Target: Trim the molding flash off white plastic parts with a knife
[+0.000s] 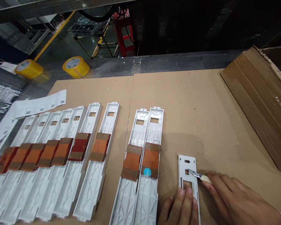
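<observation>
Over the desk (189,61), right of the white channels (146,197), the slotted panel (186,177) is looking light, stiff, perhaps brittle if bent, best held by its long sides; left fingers (181,201) are gripping it, right fingers (221,187) clamping a knife (198,175).

The plate (187,177) lies on the cardboard sheet (192,106). My left hand (180,207) is on the plate's nearer part; my right hand (239,198) is just right of the plate, with the knife (199,176) in it. Left of the plate, two strips (151,131) lie side by side, a block (132,162) on each. Farther left of it comes a row of seven strips (105,125), also bearing blocks, then papers (44,105). Well behind the plate are two tape rolls (76,67) to its left, a box (257,103) to its right.
</observation>
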Demonstrator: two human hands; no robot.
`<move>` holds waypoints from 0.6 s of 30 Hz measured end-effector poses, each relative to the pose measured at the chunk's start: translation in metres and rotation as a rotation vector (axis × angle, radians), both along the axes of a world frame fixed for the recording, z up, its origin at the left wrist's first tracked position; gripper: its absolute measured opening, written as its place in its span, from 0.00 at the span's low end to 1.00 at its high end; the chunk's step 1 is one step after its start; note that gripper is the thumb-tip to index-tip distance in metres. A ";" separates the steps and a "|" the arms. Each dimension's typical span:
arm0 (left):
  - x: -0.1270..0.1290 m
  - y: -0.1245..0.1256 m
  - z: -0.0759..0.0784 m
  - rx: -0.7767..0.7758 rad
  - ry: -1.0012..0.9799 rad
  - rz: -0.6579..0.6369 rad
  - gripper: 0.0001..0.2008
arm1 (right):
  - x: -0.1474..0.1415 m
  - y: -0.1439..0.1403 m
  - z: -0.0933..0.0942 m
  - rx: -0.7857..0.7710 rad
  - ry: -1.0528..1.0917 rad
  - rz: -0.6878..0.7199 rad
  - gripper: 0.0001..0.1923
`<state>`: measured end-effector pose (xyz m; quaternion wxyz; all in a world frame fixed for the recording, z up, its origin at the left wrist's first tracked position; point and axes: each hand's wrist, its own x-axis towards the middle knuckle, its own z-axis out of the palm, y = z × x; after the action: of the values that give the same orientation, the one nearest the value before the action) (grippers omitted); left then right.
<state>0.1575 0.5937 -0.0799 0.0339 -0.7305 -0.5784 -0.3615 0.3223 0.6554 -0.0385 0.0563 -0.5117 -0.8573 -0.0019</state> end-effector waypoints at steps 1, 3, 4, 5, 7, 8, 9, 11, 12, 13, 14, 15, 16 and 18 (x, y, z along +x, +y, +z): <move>0.000 0.000 0.000 0.000 0.003 -0.001 0.25 | 0.000 0.000 0.001 0.017 -0.019 0.009 0.19; -0.001 -0.001 0.000 -0.003 -0.001 -0.001 0.25 | 0.000 0.001 0.002 0.040 -0.049 0.017 0.21; -0.001 0.000 0.000 -0.006 -0.001 -0.003 0.25 | -0.001 0.002 0.002 0.040 -0.055 0.019 0.21; -0.001 0.000 0.000 -0.005 -0.002 -0.002 0.25 | -0.001 0.002 0.003 0.036 -0.055 0.015 0.21; -0.001 0.001 0.001 0.001 -0.003 -0.006 0.26 | -0.001 0.004 0.004 0.029 -0.051 -0.006 0.19; 0.000 0.001 0.002 0.006 0.000 -0.009 0.26 | -0.001 0.006 0.005 0.028 -0.055 -0.014 0.19; 0.000 0.002 0.002 0.014 0.007 -0.014 0.26 | -0.001 0.008 0.007 0.034 -0.062 -0.013 0.19; 0.000 0.003 0.003 0.030 0.017 -0.016 0.25 | -0.001 0.015 0.011 0.054 -0.086 0.000 0.23; -0.001 0.003 0.003 0.034 0.023 -0.015 0.25 | 0.000 0.019 0.013 0.067 -0.103 0.019 0.26; -0.001 0.004 0.003 0.034 0.028 -0.013 0.26 | 0.001 0.023 0.016 0.082 -0.116 0.055 0.27; -0.001 0.004 0.003 0.035 0.030 -0.008 0.26 | 0.002 0.027 0.018 0.091 -0.132 0.101 0.27; -0.001 0.003 0.003 0.032 0.031 -0.007 0.26 | 0.002 0.032 0.020 0.098 -0.142 0.149 0.25; 0.000 0.003 0.003 0.032 0.032 -0.006 0.27 | 0.003 0.037 0.022 0.099 -0.151 0.180 0.24; 0.000 0.003 0.003 0.039 0.034 -0.008 0.27 | 0.003 0.045 0.026 0.110 -0.155 0.203 0.23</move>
<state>0.1576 0.5963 -0.0771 0.0564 -0.7379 -0.5679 -0.3603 0.3248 0.7006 -0.0122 0.0180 -0.4168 -0.9051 -0.0828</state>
